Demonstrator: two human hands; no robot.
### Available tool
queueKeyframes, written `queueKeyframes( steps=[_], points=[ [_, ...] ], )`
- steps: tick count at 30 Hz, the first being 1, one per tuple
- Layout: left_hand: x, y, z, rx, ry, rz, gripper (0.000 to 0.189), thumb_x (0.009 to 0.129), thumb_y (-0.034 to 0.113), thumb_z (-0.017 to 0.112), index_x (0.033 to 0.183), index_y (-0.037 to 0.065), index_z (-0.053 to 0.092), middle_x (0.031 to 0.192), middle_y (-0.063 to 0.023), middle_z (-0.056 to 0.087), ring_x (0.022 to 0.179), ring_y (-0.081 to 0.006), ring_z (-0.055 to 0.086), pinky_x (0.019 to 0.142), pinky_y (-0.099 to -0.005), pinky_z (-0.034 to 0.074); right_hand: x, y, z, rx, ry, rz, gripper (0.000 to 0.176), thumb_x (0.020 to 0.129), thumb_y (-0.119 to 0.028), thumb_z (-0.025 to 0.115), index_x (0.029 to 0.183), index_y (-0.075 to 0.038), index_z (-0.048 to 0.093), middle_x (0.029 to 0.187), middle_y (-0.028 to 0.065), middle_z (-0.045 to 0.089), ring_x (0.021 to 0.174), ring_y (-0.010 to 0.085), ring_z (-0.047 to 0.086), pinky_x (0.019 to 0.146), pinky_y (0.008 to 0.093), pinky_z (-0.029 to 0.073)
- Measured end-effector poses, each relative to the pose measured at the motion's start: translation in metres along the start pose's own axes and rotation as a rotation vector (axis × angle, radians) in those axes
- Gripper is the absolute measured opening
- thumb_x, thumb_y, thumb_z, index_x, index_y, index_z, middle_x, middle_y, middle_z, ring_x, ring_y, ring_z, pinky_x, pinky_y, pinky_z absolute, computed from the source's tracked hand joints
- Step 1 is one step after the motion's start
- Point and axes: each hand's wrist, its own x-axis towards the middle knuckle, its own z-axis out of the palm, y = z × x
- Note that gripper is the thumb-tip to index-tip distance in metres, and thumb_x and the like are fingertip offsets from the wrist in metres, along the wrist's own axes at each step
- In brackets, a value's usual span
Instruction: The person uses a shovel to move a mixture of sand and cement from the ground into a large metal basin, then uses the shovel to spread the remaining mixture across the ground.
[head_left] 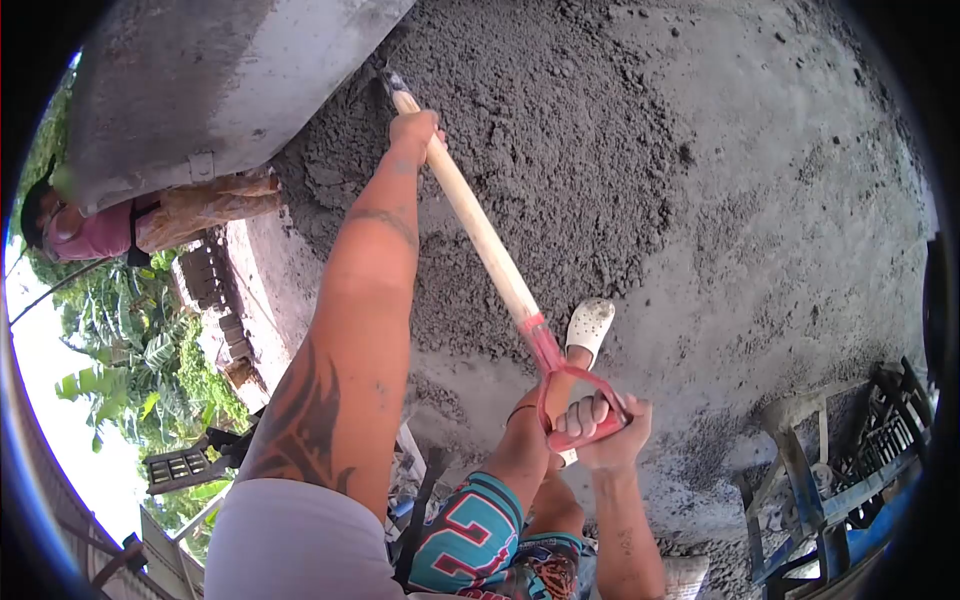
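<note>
A shovel with a pale wooden shaft and a red D-shaped grip slants across the view. My left hand is wrapped round the shaft near its upper end, close to the dark metal socket. My right hand is closed round the crossbar of the red grip. The socket meets a heap of wet grey concrete mix, and the blade cannot be made out. A big grey metal panel stands beside the socket at the upper left.
My foot in a white clog stands at the heap's edge. Another person in a pink top is partly behind the panel. Blue metal framework stands at lower right, hollow blocks at left. Grey mix also coats the ground.
</note>
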Motion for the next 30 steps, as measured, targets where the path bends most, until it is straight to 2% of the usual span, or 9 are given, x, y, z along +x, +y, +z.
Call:
queueKeyframes(
  steps=[3, 5, 8, 11, 19, 23, 25, 27, 30],
  points=[
    [0.002, 0.027, -0.005, 0.104, 0.025, 0.033, 0.023, 0.081, 0.006, 0.063, 0.097, -0.010, 0.061, 0.080, -0.0181, 0.066, 0.058, -0.0273, 0.066, 0.052, -0.0395, 0.056, -0.004, 0.008, 0.011, 0.072, -0.269, 0.052, 0.044, 0.088, -0.040, 0.038, 0.068, -0.004, 0.056, 0.060, 0.0117, 0.054, 0.059, 0.0271, 0.051, 0.069, 0.0417, 0.043],
    [-0.001, 0.035, -0.003, 0.365, 0.171, 0.042, 0.022, 0.085, 0.010, 0.061, 0.098, -0.007, 0.062, 0.079, -0.0136, 0.064, 0.059, -0.0248, 0.066, 0.052, -0.0372, 0.056, -0.014, 0.014, 0.021, 0.126, -0.385, 0.064, 0.043, 0.087, -0.038, 0.039, 0.068, -0.004, 0.056, 0.060, 0.0125, 0.055, 0.060, 0.0277, 0.051, 0.071, 0.0425, 0.043],
    [-0.014, 0.045, -0.004, 0.578, 0.222, 0.076, 0.031, 0.084, 0.013, 0.059, 0.101, -0.013, 0.063, 0.090, -0.0207, 0.069, 0.065, -0.0278, 0.071, 0.054, -0.0370, 0.058, -0.032, 0.018, 0.033, 0.160, -0.262, 0.071, 0.038, 0.086, -0.035, 0.042, 0.069, -0.004, 0.056, 0.061, 0.0130, 0.055, 0.062, 0.0279, 0.052, 0.071, 0.0422, 0.043],
    [-0.034, 0.045, 0.001, 0.672, 0.212, 0.056, 0.033, 0.084, 0.014, 0.058, 0.101, -0.014, 0.063, 0.089, -0.0212, 0.069, 0.064, -0.0277, 0.071, 0.055, -0.0361, 0.058, -0.053, 0.009, 0.034, 0.100, -0.119, 0.083, 0.037, 0.083, -0.036, 0.041, 0.067, -0.005, 0.054, 0.059, 0.0103, 0.054, 0.059, 0.0273, 0.050, 0.066, 0.0410, 0.042],
    [-0.110, 0.030, 0.054, 0.541, 0.229, 0.044, 0.035, 0.084, 0.010, 0.057, 0.108, -0.015, 0.060, 0.091, -0.0214, 0.069, 0.066, -0.0285, 0.072, 0.056, -0.0374, 0.059, -0.102, -0.077, 0.007, 0.089, -0.162, 0.079, 0.030, 0.084, -0.030, 0.042, 0.071, -0.005, 0.053, 0.060, 0.0115, 0.054, 0.060, 0.0277, 0.053, 0.067, 0.0417, 0.045],
    [-0.165, 0.032, 0.088, 0.482, 0.208, 0.035, 0.037, 0.084, 0.011, 0.057, 0.110, -0.016, 0.058, 0.089, -0.0207, 0.068, 0.064, -0.0287, 0.072, 0.054, -0.0381, 0.058, -0.138, -0.134, 0.003, -0.005, -0.104, 0.092, 0.038, 0.088, -0.035, 0.041, 0.064, -0.008, 0.054, 0.056, 0.0090, 0.053, 0.057, 0.0258, 0.052, 0.066, 0.0406, 0.043],
    [-0.184, 0.029, 0.100, 0.505, 0.210, 0.034, 0.038, 0.084, 0.010, 0.057, 0.110, -0.016, 0.057, 0.087, -0.0214, 0.068, 0.065, -0.0296, 0.072, 0.054, -0.0389, 0.058, -0.160, -0.161, -0.008, -0.044, -0.107, 0.117, 0.040, 0.089, -0.037, 0.040, 0.063, -0.010, 0.054, 0.056, 0.0075, 0.054, 0.057, 0.0251, 0.052, 0.067, 0.0405, 0.043],
    [-0.181, 0.008, 0.108, 0.723, 0.092, 0.098, 0.040, 0.083, 0.009, 0.059, 0.113, -0.017, 0.056, 0.087, -0.0229, 0.068, 0.066, -0.0309, 0.072, 0.054, -0.0401, 0.058, -0.182, -0.184, -0.017, -0.069, -0.107, 0.121, 0.040, 0.089, -0.038, 0.040, 0.062, -0.011, 0.052, 0.055, 0.0057, 0.052, 0.056, 0.0245, 0.051, 0.067, 0.0410, 0.044],
    [-0.239, 0.003, 0.148, 0.434, 0.209, 0.038, 0.034, 0.082, 0.010, 0.061, 0.106, -0.014, 0.058, 0.081, -0.0195, 0.066, 0.061, -0.0290, 0.070, 0.053, -0.0409, 0.057, -0.214, -0.214, -0.022, -0.079, -0.058, 0.103, 0.039, 0.088, -0.039, 0.040, 0.063, -0.011, 0.050, 0.054, 0.0044, 0.047, 0.055, 0.0239, 0.049, 0.064, 0.0422, 0.043]
  ],
)
